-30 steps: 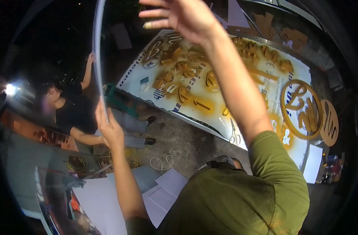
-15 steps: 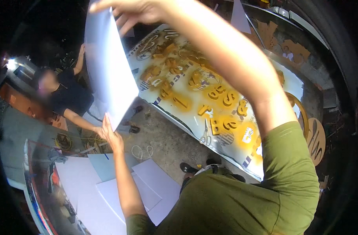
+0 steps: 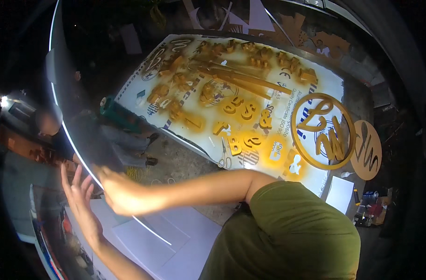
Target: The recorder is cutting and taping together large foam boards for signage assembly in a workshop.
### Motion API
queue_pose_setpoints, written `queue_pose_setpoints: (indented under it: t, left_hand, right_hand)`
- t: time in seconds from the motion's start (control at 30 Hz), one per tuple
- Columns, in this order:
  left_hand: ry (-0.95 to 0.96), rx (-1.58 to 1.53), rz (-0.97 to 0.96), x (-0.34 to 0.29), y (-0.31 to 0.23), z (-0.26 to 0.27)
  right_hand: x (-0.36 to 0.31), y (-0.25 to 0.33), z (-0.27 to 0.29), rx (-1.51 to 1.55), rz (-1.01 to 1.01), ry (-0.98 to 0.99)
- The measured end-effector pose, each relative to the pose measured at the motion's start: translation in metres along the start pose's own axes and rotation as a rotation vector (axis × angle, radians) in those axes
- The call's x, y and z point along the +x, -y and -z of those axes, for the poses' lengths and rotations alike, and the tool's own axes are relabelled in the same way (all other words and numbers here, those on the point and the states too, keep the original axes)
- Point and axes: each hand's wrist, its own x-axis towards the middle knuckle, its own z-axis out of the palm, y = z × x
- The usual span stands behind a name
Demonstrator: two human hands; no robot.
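Note:
A large thin sheet (image 3: pixel 69 135) stands on edge at my left, its bright curved rim running from the top of the view down past my hands. My right hand (image 3: pixel 124 192), blurred by motion, is closed at this rim with the arm reaching across my body. On the sheet's other side my left hand (image 3: pixel 81 198) has its fingers spread and upright, close to the rim; whether the palm touches it I cannot tell. A person (image 3: pixel 49 123) in dark clothes stands beyond the sheet, mostly hidden in shadow, hands not visible.
Gold-painted letters (image 3: pixel 246 111) and a gold ring sign (image 3: pixel 297 135) lie on a white panel-covered table (image 3: pixel 208 148), with scissors (image 3: pixel 224 158) at its near edge. Pale sheets (image 3: pixel 199 233) lie below my arms. A brown disc (image 3: pixel 367 149), cans and bottles sit at right.
My right hand has come down from the sheet's top to beside my left hand. The sheet has swung left and now shows edge-on. My left hand's fingers have spread from its lower corner.

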Motion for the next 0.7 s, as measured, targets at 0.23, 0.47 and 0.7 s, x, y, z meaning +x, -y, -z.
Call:
queue_pose_setpoints:
  t: [0.23, 0.47, 0.7]
  left_hand:
    - [-0.211, 0.595, -0.159, -0.053, 0.003, -0.005]
    - [-0.413, 0.653, 0.088, -0.177, 0.091, 0.045]
    - [-0.464, 0.448, 0.245, -0.34, 0.171, 0.052]
  right_hand:
    - [-0.127, -0.024, -0.123, -0.03, 0.042, 0.083]
    - [-0.254, -0.056, -0.163, -0.111, -0.072, 0.515]
    - [-0.136, -0.022, -0.097, -0.286, 0.156, 0.271]
